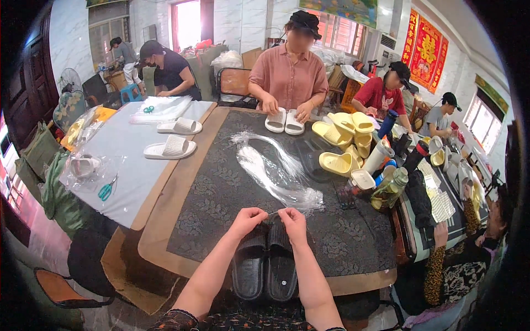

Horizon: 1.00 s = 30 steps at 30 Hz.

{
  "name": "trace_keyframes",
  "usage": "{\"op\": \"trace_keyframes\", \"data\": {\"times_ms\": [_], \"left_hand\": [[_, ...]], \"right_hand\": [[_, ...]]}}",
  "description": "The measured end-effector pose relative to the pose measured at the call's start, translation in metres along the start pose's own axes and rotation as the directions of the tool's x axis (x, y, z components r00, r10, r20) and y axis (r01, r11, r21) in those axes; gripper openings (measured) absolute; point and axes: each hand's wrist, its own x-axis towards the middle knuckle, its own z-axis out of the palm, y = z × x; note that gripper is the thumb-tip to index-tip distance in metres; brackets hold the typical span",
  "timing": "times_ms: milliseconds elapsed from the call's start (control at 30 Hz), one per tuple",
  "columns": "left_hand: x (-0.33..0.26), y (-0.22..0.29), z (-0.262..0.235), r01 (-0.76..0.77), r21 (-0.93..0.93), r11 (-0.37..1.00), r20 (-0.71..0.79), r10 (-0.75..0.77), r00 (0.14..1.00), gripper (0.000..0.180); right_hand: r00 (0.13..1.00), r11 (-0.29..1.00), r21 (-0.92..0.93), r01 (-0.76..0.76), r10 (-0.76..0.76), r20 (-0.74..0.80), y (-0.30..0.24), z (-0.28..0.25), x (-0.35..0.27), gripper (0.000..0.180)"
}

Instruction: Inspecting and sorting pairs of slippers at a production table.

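Observation:
A pair of black slide sandals [256, 270] lies side by side at the table's near edge, toes pointing away from me. Over their toe straps, my left hand [249, 222] and my right hand [293, 224] are both closed in a pinch. Between the fingertips runs a thin strand [273, 213], probably see-through plastic; its ends are hidden in my fingers. Just beyond my hands lies a loose bundle of long see-through plastic strands [270, 172] on the dark patterned table mat [210, 220].
Across the table a person [290, 71] handles white slides [284, 121]. Yellow slides [337, 135] are piled to the right, beside bottles [380, 155] and a jar [389, 188]. On the left table [127, 193] are white slides [171, 148] and teal scissors [107, 188]. Other people work around.

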Motion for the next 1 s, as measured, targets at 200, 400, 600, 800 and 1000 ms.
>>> {"op": "trace_keyframes", "data": {"times_ms": [200, 400, 600, 800, 1000], "left_hand": [[-0.001, 0.001, 0.0, -0.004, -0.018, 1.0, -0.013, 0.004, 1.0, 0.022], [-0.001, 0.0, 0.0, -0.018, -0.06, 0.998, 0.028, 0.019, 0.999, 0.021], [-0.003, 0.003, 0.0, -0.02, -0.076, 0.997, 0.032, 0.023, 0.999, 0.019], [-0.003, 0.001, -0.003, -0.055, -0.006, 0.998, 0.096, 0.056, 0.994, 0.017], [-0.003, -0.001, -0.005, 0.053, -0.071, 0.996, 0.278, -0.032, 0.96, 0.016]], "right_hand": [[0.985, 0.972, -0.217, 0.094, -0.059, 0.162, -0.005, 0.005, -0.006, 0.014], [0.998, 0.998, 0.018, 0.059, -0.059, -0.007, -0.002, 0.006, -0.002, 0.008], [0.992, 0.994, 0.005, 0.107, -0.108, 0.072, 0.002, 0.003, -0.002, 0.01], [0.994, 0.993, -0.114, 0.005, 0.008, 0.107, -0.016, 0.002, -0.011, 0.007], [0.963, 0.964, -0.252, -0.083, 0.143, 0.227, -0.015, -0.006, -0.016, 0.012]]}}
